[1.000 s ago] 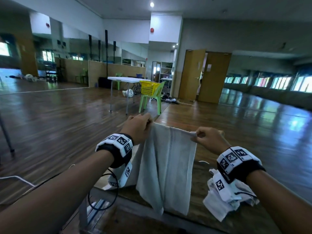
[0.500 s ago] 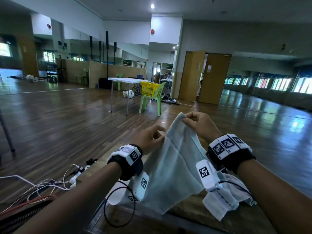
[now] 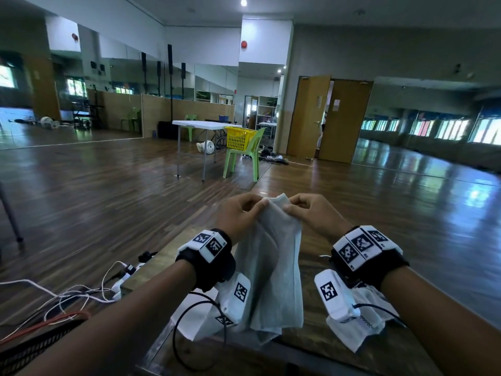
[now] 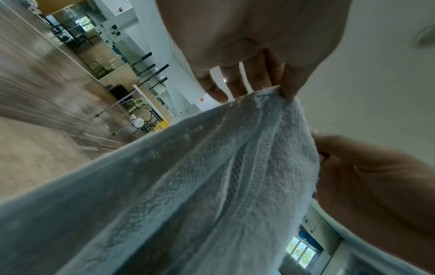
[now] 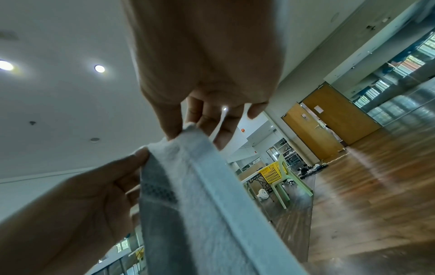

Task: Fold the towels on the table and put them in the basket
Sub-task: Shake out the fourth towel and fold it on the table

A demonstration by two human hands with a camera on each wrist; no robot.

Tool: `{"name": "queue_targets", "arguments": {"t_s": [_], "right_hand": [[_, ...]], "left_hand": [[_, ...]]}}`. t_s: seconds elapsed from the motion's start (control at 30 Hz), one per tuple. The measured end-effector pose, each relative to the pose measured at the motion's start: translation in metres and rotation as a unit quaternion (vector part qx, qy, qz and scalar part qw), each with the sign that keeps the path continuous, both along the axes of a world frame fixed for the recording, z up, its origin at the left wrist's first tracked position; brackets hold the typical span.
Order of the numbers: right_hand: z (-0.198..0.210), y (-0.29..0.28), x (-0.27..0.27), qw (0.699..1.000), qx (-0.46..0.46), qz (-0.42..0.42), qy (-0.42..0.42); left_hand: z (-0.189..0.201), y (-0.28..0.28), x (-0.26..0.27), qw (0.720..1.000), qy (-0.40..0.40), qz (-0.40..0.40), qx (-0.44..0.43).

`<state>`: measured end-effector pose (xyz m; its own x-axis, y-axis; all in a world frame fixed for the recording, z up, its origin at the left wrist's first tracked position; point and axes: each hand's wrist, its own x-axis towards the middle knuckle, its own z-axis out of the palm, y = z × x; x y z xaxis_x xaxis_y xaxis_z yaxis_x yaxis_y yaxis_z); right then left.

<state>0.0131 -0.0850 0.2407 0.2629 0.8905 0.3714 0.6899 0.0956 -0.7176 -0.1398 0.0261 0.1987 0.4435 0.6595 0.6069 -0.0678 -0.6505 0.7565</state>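
Note:
In the head view a pale grey towel (image 3: pixel 273 267) hangs doubled over the wooden table (image 3: pixel 314 248). My left hand (image 3: pixel 261 204) and right hand (image 3: pixel 287 208) pinch its top corners side by side, almost touching. The left wrist view shows my left fingertips (image 4: pixel 288 91) nipping the towel (image 4: pixel 212 186) edge. From the right wrist, thumb and fingers (image 5: pixel 174 130) grip the towel (image 5: pixel 200 204) corner. A crumpled white towel (image 3: pixel 360 329) lies on the table under my right wrist, another white cloth (image 3: pixel 195 318) under my left. The yellow basket (image 3: pixel 240 138) sits on a green chair (image 3: pixel 244 161) far across the room.
Loose cables (image 3: pixel 67 302) trail over the floor left of the table. A white folding table (image 3: pixel 206 124) and a small fan (image 3: pixel 207 146) stand beside the chair. Wooden doors (image 3: pixel 330 118) are at the back right. Open wood floor lies between my table and the basket.
A second ago my hands held the towel spread wide by its top corners. They have since come together, so the towel now hangs folded in half.

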Motion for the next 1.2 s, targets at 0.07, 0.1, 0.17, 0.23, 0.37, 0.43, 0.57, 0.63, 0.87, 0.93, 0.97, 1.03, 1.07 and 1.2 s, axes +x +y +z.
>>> {"name": "queue_targets", "arguments": {"t_s": [0.07, 0.1, 0.17, 0.23, 0.37, 0.43, 0.57, 0.63, 0.87, 0.93, 0.97, 1.03, 1.07, 1.2], "right_hand": [[-0.006, -0.002, -0.004, 0.998, -0.051, 0.035, 0.006], [-0.01, -0.002, -0.006, 0.996, -0.076, 0.053, 0.007], [-0.018, -0.002, -0.01, 0.992, -0.107, 0.073, -0.003], [-0.024, 0.0, -0.01, 0.992, -0.1, 0.07, -0.012], [-0.023, 0.007, -0.006, 0.999, -0.037, 0.032, -0.015], [-0.018, 0.01, -0.006, 0.999, -0.015, 0.025, -0.038], [-0.01, 0.014, -0.002, 0.998, 0.006, 0.023, -0.063], [-0.009, 0.012, -0.001, 0.997, 0.01, 0.028, -0.073], [-0.021, -0.009, 0.032, 0.984, -0.047, -0.015, -0.174], [-0.027, -0.018, 0.053, 0.973, -0.076, -0.057, -0.212], [-0.027, -0.024, 0.061, 0.968, -0.086, -0.071, -0.222], [-0.023, -0.034, 0.077, 0.96, -0.101, -0.097, -0.242], [-0.019, -0.039, 0.082, 0.955, -0.109, -0.108, -0.253], [0.01, -0.057, 0.089, 0.923, -0.119, -0.151, -0.334]], "left_hand": [[0.002, 0.001, -0.001, 1.0, -0.005, 0.009, 0.004], [0.002, 0.003, -0.001, 1.0, -0.005, 0.014, 0.004], [0.002, 0.004, -0.002, 0.999, 0.001, 0.04, 0.005], [0.003, 0.007, -0.004, 0.998, 0.015, 0.062, 0.008], [0.003, 0.012, -0.009, 0.996, 0.076, 0.051, 0.005], [0.004, 0.011, -0.012, 0.996, 0.074, 0.034, 0.02], [0.013, 0.008, -0.01, 0.995, 0.043, 0.049, 0.07], [0.021, 0.005, -0.01, 0.994, 0.038, 0.055, 0.089], [0.042, 0.009, -0.026, 0.992, 0.001, 0.072, 0.099], [0.046, 0.013, -0.035, 0.99, 0.006, 0.095, 0.1], [0.049, 0.016, -0.04, 0.989, 0.007, 0.106, 0.099], [0.056, 0.023, -0.049, 0.988, 0.011, 0.119, 0.095], [0.059, 0.026, -0.053, 0.988, 0.02, 0.121, 0.096], [0.074, 0.028, -0.063, 0.979, 0.059, 0.133, 0.145]]}}
